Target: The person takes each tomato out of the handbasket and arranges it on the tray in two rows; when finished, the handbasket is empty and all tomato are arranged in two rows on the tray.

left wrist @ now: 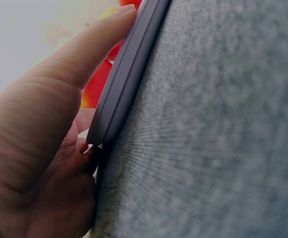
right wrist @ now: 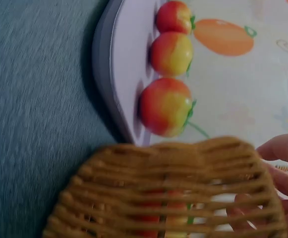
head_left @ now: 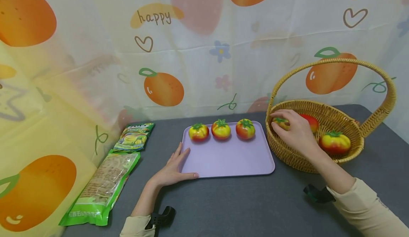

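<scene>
My left hand point(head_left: 172, 169) lies spread at the near left corner of a lilac tray point(head_left: 230, 159). Its thumb rests along the front rim, as the left wrist view also shows, and its fingers touch the left edge. Three red-yellow tomatoes point(head_left: 221, 129) with green leafy tops stand in a row at the tray's back. Inside the wicker basket point(head_left: 287, 160), my right hand point(head_left: 295, 128) hovers over another tomato point(head_left: 281, 122), thumb and fingers apart on either side. The right wrist view has a gap between those fingers point(right wrist: 277, 178) and the tomato's green top, behind the basket wall.
The basket also holds a red fruit point(head_left: 310, 122), partly behind the hand, and another tomato point(head_left: 334, 143). Its tall handle point(head_left: 332, 62) arches over it. On the left lie a small green packet point(head_left: 134, 137) and a larger green-edged bag point(head_left: 103, 187). A printed curtain point(head_left: 198, 59) hangs behind.
</scene>
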